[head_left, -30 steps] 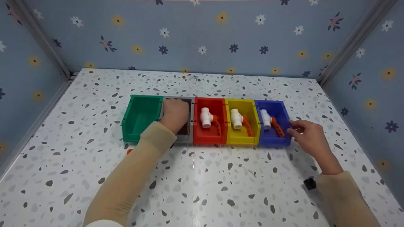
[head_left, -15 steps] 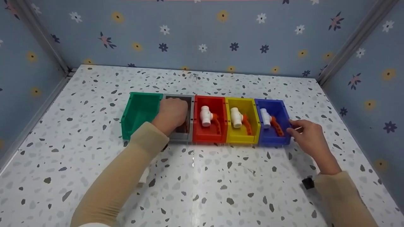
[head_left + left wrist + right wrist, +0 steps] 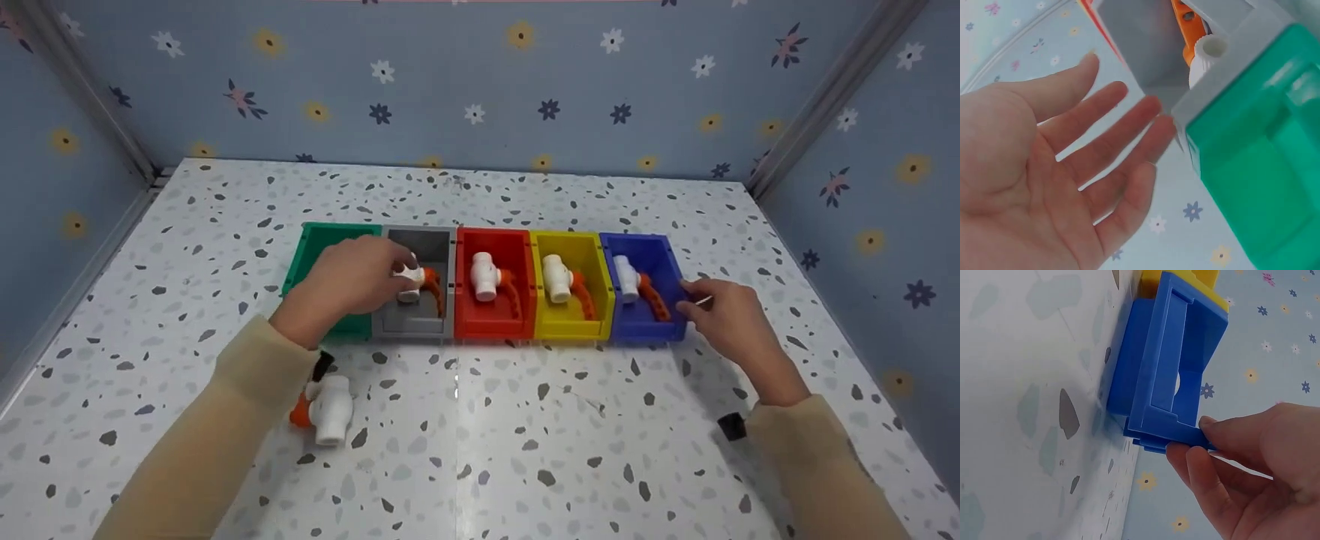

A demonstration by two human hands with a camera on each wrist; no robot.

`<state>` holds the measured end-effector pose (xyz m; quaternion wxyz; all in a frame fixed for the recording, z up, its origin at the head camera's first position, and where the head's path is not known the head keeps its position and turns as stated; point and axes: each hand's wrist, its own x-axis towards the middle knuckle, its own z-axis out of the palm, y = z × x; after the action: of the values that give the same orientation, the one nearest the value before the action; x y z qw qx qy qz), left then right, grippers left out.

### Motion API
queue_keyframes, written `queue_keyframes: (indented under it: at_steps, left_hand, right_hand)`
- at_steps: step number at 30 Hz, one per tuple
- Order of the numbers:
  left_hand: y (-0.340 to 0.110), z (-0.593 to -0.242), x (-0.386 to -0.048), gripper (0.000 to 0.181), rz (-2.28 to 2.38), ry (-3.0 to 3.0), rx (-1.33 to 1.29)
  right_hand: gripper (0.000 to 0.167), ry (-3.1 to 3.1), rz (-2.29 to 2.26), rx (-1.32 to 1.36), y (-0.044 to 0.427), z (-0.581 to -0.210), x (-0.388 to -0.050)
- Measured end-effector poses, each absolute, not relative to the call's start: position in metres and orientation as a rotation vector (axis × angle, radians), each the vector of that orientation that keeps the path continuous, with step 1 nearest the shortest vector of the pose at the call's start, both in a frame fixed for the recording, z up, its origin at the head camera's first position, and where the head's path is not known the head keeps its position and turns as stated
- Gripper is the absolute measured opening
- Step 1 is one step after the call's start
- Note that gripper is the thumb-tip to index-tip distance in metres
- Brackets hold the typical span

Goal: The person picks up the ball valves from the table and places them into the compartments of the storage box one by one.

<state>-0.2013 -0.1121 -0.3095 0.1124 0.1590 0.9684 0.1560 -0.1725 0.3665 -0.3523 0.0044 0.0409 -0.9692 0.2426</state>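
Observation:
My left hand (image 3: 346,276) is over the green bin (image 3: 349,327) and the left side of the grey bin (image 3: 412,327). In the left wrist view its fingers are spread, apart from the white valve (image 3: 1198,70) with an orange handle that lies in the grey bin. My right hand (image 3: 735,330) pinches the side wall of the blue bin (image 3: 646,332) between thumb and fingers, as the right wrist view shows. Similar valves lie in the red bin (image 3: 491,330), the yellow bin (image 3: 571,330) and the blue bin.
Another white valve (image 3: 332,411) with an orange handle lies on the speckled table (image 3: 525,450), beside my left forearm. The bins stand joined in a row. Behind the table rises a flowered blue wall (image 3: 465,75), with more panels at both sides.
My left hand has drawn back leftward out of the grey bin, uncovering the valve in it. The valve on the table has come fully into sight. My right hand keeps its hold.

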Motion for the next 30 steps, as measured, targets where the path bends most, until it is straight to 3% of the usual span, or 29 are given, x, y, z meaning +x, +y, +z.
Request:
queue_keyframes:
  at_steps: [11,30]
  left_hand:
    - [-0.150,-0.314,-0.153,0.030,0.576,2.853,0.542]
    - [-0.172,-0.351,-0.085,0.038,0.327,2.872,0.545]
  right_hand:
    - [0.041,-3.071,0.740,0.111,0.367,-0.350,-0.172]
    - [0.046,-3.153,0.776,0.077,0.369,-0.348,-0.174]
